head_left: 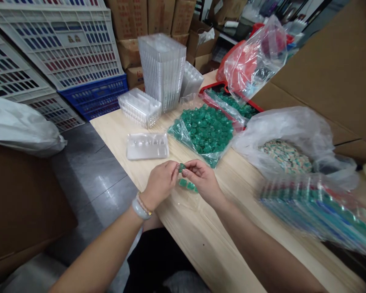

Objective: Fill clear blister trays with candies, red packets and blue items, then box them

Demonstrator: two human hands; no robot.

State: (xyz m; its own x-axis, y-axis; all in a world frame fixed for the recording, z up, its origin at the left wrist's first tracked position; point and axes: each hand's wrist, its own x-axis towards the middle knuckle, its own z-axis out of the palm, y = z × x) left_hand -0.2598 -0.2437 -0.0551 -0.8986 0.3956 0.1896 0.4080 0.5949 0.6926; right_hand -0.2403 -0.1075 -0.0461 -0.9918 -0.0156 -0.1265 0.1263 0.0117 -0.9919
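Note:
Between the fingertips of both hands is a small green translucent piece [181, 167]. My left hand [162, 179] pinches it from the left, and my right hand [203, 179] has thumb and fingers closed on its other side. Just below the hands, several green pieces [187, 184] sit in a row in a clear plastic tray [186, 200], partly hidden by my fingers. Beyond them, a heap of similar green pieces [205, 128] lies on a clear plastic bag. To the left rests another clear moulded tray [147, 146].
Tall stacks of clear trays [163, 71] stand at the table's far end. A red-rimmed tray [256, 108] holds more green pieces. On the right are a white plastic bag [293, 122] of small patterned pieces and a blurred row of filled packs [317, 207]. Crates [91, 97] stand beyond the table.

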